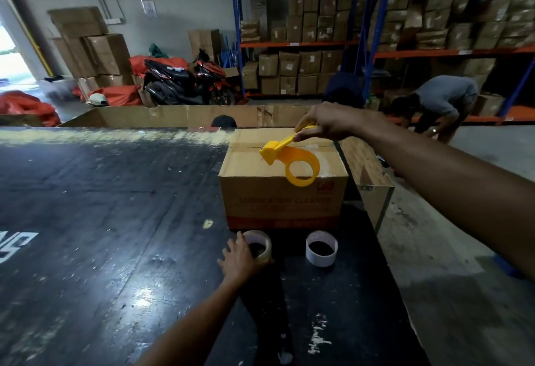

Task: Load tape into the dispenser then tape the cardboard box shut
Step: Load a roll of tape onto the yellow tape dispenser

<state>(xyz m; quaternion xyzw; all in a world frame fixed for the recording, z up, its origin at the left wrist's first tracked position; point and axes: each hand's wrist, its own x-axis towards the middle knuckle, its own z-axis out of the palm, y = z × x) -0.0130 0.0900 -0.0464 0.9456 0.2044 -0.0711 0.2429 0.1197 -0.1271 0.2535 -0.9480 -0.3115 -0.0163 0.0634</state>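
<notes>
A brown cardboard box (282,200) with closed flaps stands on the dark table (101,206). My right hand (327,121) holds the handle of a yellow tape dispenser (292,163) just above the box top; its ring holds no roll. In front of the box, a clear tape roll (260,245) stands on the table, with my left hand (238,258) wrapped around its left side. A white roll core (321,248) stands to its right, untouched.
The table's right edge drops to a concrete floor (434,264). A wooden crate (373,180) sits right of the box. A large open carton (173,116) lies beyond the table. A person (434,102) bends near shelving racks (376,32) full of boxes. A motorbike (185,80) is parked behind.
</notes>
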